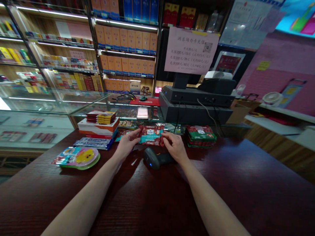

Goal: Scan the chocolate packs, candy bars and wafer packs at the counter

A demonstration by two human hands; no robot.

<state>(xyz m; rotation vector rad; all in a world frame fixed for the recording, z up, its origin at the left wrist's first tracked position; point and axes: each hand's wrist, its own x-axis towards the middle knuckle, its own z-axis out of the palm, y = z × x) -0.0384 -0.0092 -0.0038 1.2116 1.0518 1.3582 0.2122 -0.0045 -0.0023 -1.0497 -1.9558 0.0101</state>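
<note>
Between both hands is a red and teal hazelnut chocolate packet [150, 135], its printed front towards me. My left hand [128, 141] pinches its left edge, and my right hand [174, 144] grips the right edge. Just below the packet lies a black barcode scanner [152, 158] with a blue light, its handle partly behind my right wrist. Beside my left hand another teal and red packet [120, 135] shows in part. To the right of my right hand sits a stack of green and red packets [200, 136].
On the left of the dark wooden counter [157, 203] are blue packets [94, 143], a white and orange box [98, 127] topped with small packs, and a colourful blister-packed toy [76, 157]. Behind stand a glass case [86, 98], a cash drawer [194, 111] and a monitor bearing a paper sign [190, 50].
</note>
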